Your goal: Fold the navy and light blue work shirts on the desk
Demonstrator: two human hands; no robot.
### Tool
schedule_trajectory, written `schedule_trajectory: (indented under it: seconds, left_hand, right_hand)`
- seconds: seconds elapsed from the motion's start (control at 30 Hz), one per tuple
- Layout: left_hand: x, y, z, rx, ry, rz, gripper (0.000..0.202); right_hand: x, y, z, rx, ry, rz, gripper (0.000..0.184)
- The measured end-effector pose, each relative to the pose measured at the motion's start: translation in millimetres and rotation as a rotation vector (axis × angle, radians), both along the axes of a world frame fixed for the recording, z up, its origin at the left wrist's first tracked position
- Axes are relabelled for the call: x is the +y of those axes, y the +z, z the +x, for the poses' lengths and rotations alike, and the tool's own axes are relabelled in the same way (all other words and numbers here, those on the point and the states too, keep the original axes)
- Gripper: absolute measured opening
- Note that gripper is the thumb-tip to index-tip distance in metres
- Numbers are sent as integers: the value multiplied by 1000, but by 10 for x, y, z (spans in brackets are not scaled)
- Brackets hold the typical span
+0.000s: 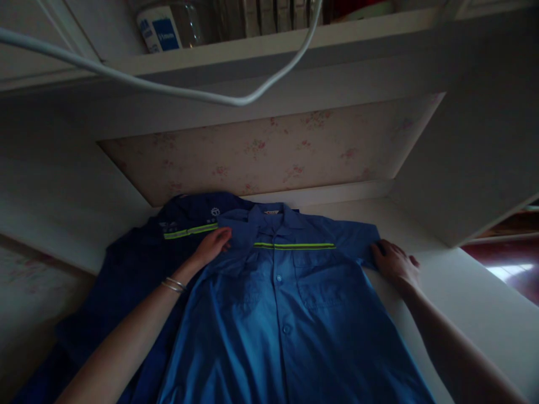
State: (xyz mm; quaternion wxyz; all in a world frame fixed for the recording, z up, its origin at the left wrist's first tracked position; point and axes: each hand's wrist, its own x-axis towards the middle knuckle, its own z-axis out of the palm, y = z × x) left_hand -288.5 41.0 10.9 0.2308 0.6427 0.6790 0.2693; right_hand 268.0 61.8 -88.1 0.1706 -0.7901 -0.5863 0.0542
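Note:
A blue button-up work shirt with a yellow-green reflective stripe lies face up on a white surface, collar away from me. My left hand rests on its left shoulder, fingers closed on the fabric edge; a thin bracelet circles that wrist. My right hand lies at the end of the shirt's right sleeve, fingers curled over the cuff. A darker navy shirt with the same kind of stripe lies under and to the left of the blue one.
A floral-papered back wall closes the alcove behind the shirts. A white shelf overhead carries a jar and other items. A white cable hangs across the top. White side panels flank both sides.

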Motion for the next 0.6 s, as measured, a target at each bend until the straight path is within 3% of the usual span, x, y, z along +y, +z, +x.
schedule_trajectory:
  seconds: [0.13,0.27,0.43,0.6]
  left_hand:
    - [4,-369,237,204,39,90,57]
    - [-117,-640,367,343,12,68,61]
    - [-156,-796,349,547,-7,52,66]
    - [-108,-825,336,683,-14,51,69]
  right_hand:
    - [7,-15,1,1,-20,-5,63]
    - [6,7,-20,-22,-26,-21,62]
    - [-11,65,-71,-28,-40,-36,58]
    - [-9,74,-57,27,-83,2,55]
